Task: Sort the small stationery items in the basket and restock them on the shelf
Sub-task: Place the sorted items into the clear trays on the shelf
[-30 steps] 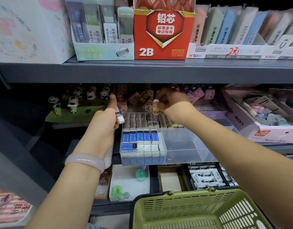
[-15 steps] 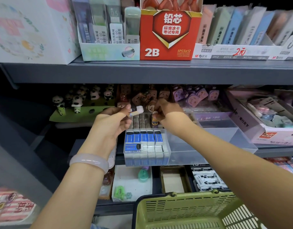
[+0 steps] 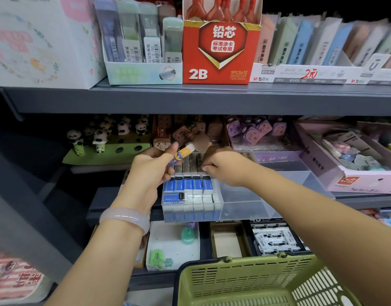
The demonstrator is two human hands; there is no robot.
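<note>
right hand [image 3: 223, 167] lowered to tray, small item gone

The left hand [image 3: 150, 171] is gripping a small glue stick [image 3: 181, 155], its white cap pointing up and to the right. Just beside it, the right hand [image 3: 225, 166] is curling its fingertips [image 3: 204, 168] down behind the blue-and-white erasers [image 3: 188, 184] in the clear tray [image 3: 252, 208]. A green basket [image 3: 256, 281] is sitting below both hands.

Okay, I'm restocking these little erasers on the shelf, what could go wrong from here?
The left hand holds the small eraser stick only by its lower end, so that grip might slip and drop it behind the clear bin. The right hand works just above the blue-sleeved erasers and could knock the tidy row askew.
</note>
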